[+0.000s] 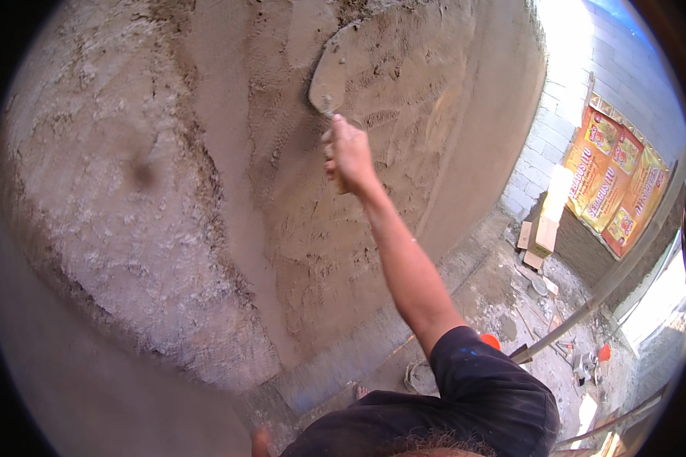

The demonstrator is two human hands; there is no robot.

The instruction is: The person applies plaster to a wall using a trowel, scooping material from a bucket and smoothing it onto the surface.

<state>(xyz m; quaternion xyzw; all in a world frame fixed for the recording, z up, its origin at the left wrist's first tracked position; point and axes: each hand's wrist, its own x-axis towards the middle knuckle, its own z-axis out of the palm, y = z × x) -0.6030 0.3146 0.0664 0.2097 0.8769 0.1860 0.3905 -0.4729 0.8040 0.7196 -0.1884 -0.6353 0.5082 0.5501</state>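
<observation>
My right hand (349,156) is closed around the handle of a trowel (331,84), with the arm stretched up and forward. The rounded, mortar-coated blade lies against or very close to the plastered wall (320,236); I cannot tell which. Around the blade the grey-brown mortar is rough, with lumps and drag marks. A smoother vertical band (236,221) runs to the left of it. My left hand does not plainly show. A small blurred patch of skin colour (261,442) is at the lower edge, too unclear to name.
Rough, uneven wall surface (129,175) spreads at the left. On the right are a pole (587,308), an orange printed banner (617,179) and a cardboard box (545,228). Tools and debris (583,365) litter the floor. A round container (421,377) stands near my foot (361,392).
</observation>
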